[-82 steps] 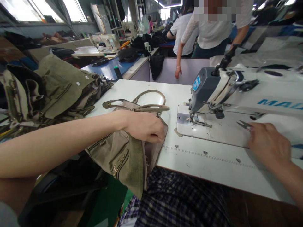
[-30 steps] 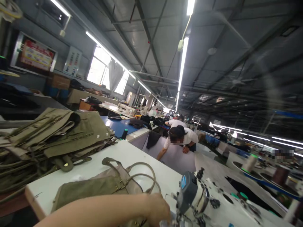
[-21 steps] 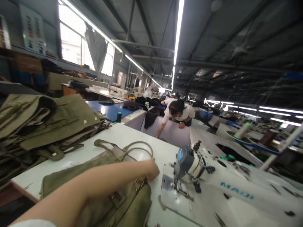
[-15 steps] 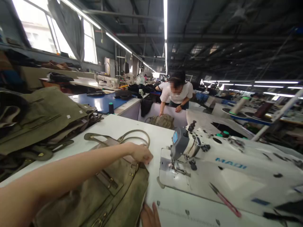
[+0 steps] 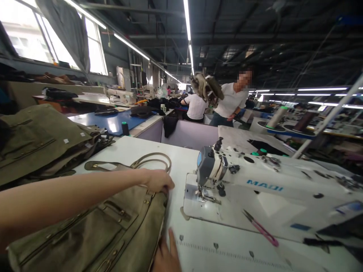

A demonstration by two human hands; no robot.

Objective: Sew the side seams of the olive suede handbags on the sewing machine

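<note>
olive bag (image 5: 93,236) lies on the surface (image 5: 121,145), likely soft and floppy, best held by its edges; left hand (image 5: 159,181) curls at its top corner, grip unclear; right hand (image 5: 166,257), fingers parted, lies by its side.

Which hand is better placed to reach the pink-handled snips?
Right, probably. The right hand lies at the olive bag, fingers extended, and looks nearer the snips. The left hand is at the bag's upper corner, its arm stretched across the bag.
</note>
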